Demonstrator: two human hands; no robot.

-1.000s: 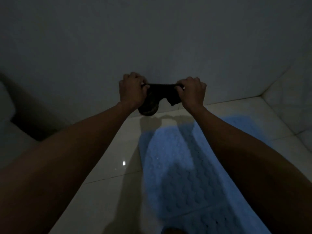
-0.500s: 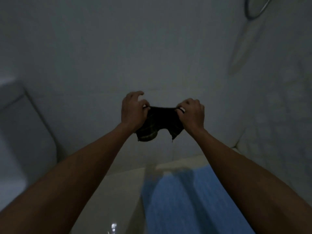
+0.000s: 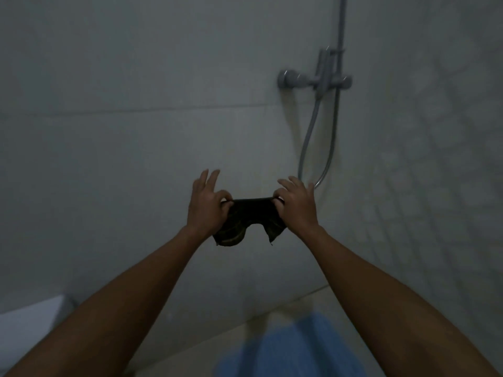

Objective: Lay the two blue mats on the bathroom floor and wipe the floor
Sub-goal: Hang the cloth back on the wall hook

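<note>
A small dark cloth (image 3: 251,216) with faint stripes hangs stretched in the air in front of the grey wall. My left hand (image 3: 208,205) pinches its left top corner between thumb and forefinger, the other fingers spread upward. My right hand (image 3: 296,204) pinches the right top corner the same way. One blue mat (image 3: 288,349) lies on the pale floor at the bottom, between my forearms. Only its far end shows. A second mat is not in view.
A shower mixer (image 3: 315,80) is fixed on the wall at the upper right, with a hose (image 3: 307,137) looping down beside my right hand. The right wall has small square tiles. A white fixture (image 3: 27,325) shows at the lower left.
The view has tilted up from the floor to the wall, so the mat dropped to the bottom edge and the shower mixer appeared. Both hands' outer fingers uncurled while still pinching the cloth.
</note>
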